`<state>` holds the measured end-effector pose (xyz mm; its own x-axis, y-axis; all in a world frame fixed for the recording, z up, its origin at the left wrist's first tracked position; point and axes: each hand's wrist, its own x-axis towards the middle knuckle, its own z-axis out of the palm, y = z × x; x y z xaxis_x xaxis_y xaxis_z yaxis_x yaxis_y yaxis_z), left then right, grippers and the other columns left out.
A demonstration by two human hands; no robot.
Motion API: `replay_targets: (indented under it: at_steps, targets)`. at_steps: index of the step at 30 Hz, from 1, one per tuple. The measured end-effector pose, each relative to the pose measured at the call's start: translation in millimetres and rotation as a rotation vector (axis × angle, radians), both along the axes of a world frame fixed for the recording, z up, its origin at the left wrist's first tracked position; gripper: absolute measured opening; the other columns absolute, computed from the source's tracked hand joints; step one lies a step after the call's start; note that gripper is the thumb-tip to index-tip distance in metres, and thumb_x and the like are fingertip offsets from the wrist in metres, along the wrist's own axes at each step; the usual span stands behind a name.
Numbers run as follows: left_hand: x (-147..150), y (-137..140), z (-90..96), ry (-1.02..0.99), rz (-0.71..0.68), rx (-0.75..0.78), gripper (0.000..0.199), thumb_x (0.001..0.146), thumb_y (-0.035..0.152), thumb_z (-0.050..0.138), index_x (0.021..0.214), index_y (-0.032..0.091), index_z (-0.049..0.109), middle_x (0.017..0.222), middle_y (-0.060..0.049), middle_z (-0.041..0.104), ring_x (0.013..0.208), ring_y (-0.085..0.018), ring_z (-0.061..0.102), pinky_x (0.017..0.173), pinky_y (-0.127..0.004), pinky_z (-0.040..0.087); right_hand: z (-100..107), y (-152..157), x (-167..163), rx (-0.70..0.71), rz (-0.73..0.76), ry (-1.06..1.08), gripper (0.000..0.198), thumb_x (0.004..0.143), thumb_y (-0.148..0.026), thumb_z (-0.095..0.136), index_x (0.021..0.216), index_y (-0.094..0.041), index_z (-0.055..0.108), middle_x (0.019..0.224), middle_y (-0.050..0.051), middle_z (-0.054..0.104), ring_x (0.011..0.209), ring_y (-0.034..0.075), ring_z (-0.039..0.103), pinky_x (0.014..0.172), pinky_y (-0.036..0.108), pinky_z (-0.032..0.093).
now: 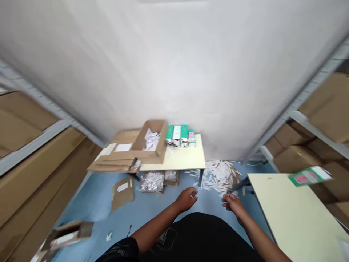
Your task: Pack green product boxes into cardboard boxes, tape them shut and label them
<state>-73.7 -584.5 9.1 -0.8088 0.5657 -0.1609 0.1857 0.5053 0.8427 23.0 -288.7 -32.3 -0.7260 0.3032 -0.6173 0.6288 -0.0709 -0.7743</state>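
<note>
My left hand [187, 198] hangs in the air in front of my body, its fingers curled in with no object showing in them. To its right, my right hand [231, 203] is also in the air, fingers loosely bent and slightly apart, holding nothing. Neither hand touches anything. Beyond them, a cream table [196, 155] stands against the wall. It carries an open cardboard box [161, 143] with white pieces inside and several green-and-white boxes [176, 132]. Nearest to my right hand is a second cream table [290, 207], with one green, pink and white box [309, 176] on it.
White paper strips [219, 175] lie heaped on the blue floor. Under the far table is a carton of clear plastic wrapping [152, 181]. Flattened cardboard [123, 193] and an open carton [72, 233] lie at left. Shelves with large cartons [297, 158] line both sides.
</note>
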Motion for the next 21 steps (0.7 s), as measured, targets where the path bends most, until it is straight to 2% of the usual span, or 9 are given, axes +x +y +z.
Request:
replay_targets:
  at_steps: [4,9,12,15,21]
  targets:
    - [-13,-91,-6.8,-0.023,0.124,0.027,0.019,0.08,0.024,0.064,0.098,0.02,0.067,0.099,-0.005,0.071,0.09,-0.02,0.067,0.083,-0.032,0.054,5,-81,-43,0.006,0.133,0.031,0.039,0.07,-0.053,0.068,0.091,-0.02,0.068,0.091,0.006,0.076,0.073,0.019,0.072,0.062,0.027,0.047]
    - [-23,-171,-6.5,-0.051,0.315,0.059,0.017,0.08,0.025,0.065,0.096,0.02,0.067,0.097,-0.005,0.073,0.09,-0.02,0.067,0.085,-0.033,0.055,39,-164,-93,0.029,0.282,0.066,0.038,0.068,-0.052,0.071,0.09,-0.02,0.07,0.09,0.006,0.077,0.075,0.021,0.074,0.063,0.028,0.048]
    - [-33,-204,-1.6,-0.07,0.433,0.081,0.019,0.081,0.026,0.063,0.098,0.02,0.067,0.099,-0.005,0.074,0.093,-0.021,0.068,0.087,-0.034,0.054,57,-195,-120,0.062,0.356,0.101,0.037,0.07,-0.051,0.07,0.09,-0.02,0.073,0.09,0.006,0.078,0.079,0.024,0.075,0.066,0.03,0.05]
    - [-50,-236,4.0,-0.054,0.572,0.098,0.019,0.084,0.028,0.061,0.1,0.02,0.068,0.1,-0.005,0.074,0.093,-0.021,0.069,0.087,-0.033,0.054,66,-216,-151,0.054,0.392,0.1,0.039,0.069,-0.051,0.072,0.092,-0.02,0.074,0.091,0.008,0.079,0.081,0.026,0.076,0.07,0.033,0.054]
    - [-107,-303,18.1,-0.012,0.883,0.073,0.018,0.085,0.032,0.061,0.097,0.021,0.068,0.094,-0.003,0.075,0.09,-0.02,0.069,0.085,-0.032,0.053,86,-256,-233,-0.021,0.39,0.223,0.041,0.067,-0.053,0.078,0.092,-0.02,0.075,0.087,0.007,0.079,0.081,0.027,0.075,0.081,0.04,0.059]
